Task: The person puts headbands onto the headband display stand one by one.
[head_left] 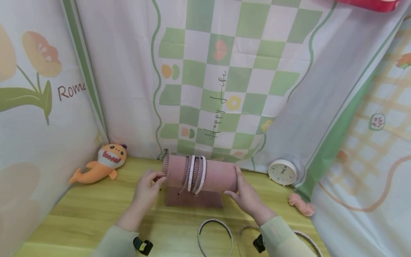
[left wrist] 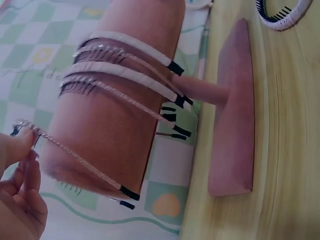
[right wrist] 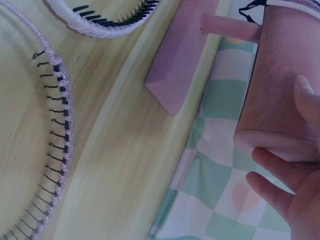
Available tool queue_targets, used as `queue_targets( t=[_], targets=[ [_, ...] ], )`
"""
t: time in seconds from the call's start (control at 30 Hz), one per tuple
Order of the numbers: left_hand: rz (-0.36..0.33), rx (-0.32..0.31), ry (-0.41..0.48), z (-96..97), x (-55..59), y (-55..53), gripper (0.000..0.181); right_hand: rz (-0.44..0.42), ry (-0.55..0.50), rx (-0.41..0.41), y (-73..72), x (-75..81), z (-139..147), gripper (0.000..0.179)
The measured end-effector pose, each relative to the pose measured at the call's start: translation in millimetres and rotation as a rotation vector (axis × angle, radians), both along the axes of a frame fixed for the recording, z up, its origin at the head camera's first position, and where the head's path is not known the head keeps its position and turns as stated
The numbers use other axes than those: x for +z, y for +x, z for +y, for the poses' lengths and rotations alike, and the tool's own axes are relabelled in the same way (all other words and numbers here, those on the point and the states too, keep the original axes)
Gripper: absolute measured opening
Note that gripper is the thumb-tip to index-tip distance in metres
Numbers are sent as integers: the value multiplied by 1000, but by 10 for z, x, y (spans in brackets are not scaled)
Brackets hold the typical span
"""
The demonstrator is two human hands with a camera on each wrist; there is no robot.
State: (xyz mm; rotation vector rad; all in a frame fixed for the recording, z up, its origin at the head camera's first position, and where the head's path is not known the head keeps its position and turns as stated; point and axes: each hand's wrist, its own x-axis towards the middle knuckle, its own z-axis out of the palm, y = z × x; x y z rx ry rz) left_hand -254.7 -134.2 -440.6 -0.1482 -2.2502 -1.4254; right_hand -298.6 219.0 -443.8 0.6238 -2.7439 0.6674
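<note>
A pink headband stand [head_left: 221,174], a padded roll on a post and flat base, stands on the table, several headbands around its middle. At its left end, my left hand [head_left: 148,186] pinches a thin, silvery twisted headband [left wrist: 80,157] between thumb and fingers. That headband sits over the roll, its black tips pointing down past the front. My right hand [head_left: 245,196] rests at the roll's other end. Its thumb lies on the roll's side, and the fingers [right wrist: 272,192] extend fairly straight by the end face. White wrapped headbands [left wrist: 122,75] and thinner sparkly ones sit beside each other mid-roll.
In front of the stand lie a white headband with black teeth [head_left: 199,235] and other headbands [right wrist: 62,115] near my right sleeve. An orange shark plush [head_left: 102,166] sits at the left back. A white clock [head_left: 282,172] and a pink bundle [head_left: 301,205] are at right.
</note>
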Motion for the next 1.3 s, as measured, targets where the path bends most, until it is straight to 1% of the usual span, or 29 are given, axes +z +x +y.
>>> queue_targets(
  t=[0.03, 0.1, 0.17, 0.23, 0.27, 0.33, 0.4, 0.47, 0.5, 0.57, 0.63, 0.7, 0.8, 0.87, 1.0, 1.2, 1.3],
  targets=[
    [-13, -9, -21, 30, -3, -22, 4, -1, -1, 2, -1, -5, 0, 108],
    [-40, -5, -65, 72, -12, -57, 4, -7, 1, -1, 1, -12, -3, 108],
    [-60, 21, -103, 91, -9, -73, 3, -15, 2, -4, 2, -18, -3, 108],
    [-43, 59, -158, 78, -18, -77, 10, -19, 3, -8, -2, -26, -4, 108],
    [-12, 75, -197, 63, -20, -77, 16, -17, 3, -9, -3, -29, -4, 109],
    [80, 94, -304, 21, -19, -86, 31, -9, -2, -4, -6, -32, -4, 109],
    [190, 99, -462, -30, -24, -106, 49, 3, -8, -1, -7, -33, -3, 109],
    [275, 79, -622, -70, -20, -134, 63, 13, -10, -1, -7, -34, 1, 109],
    [300, 60, -692, -86, -18, -147, 67, 14, -9, -3, -6, -32, 2, 110],
    [315, 22, -801, -105, -12, -157, 71, 14, -5, -9, -5, -33, 4, 110],
    [317, -3, -853, -107, -17, -169, 73, 12, -1, -11, -5, -31, 6, 110],
    [326, -17, -869, -94, -15, -175, 74, 11, -2, -8, -6, -29, 7, 109],
    [360, -26, -859, -45, -18, -192, 73, 15, -7, -1, -11, -33, 9, 109],
    [385, -26, -849, -3, -21, -200, 73, 19, -10, 4, -15, -38, 12, 109],
    [410, -10, -820, 77, -46, -202, 72, 30, -6, 5, -23, -49, 13, 110],
    [431, 3, -787, 161, -64, -189, 73, 19, -6, -6, -28, -45, 5, 109],
    [416, 5, -779, 178, -61, -185, 74, 18, 1, -8, -26, -39, 3, 109]
  ],
)
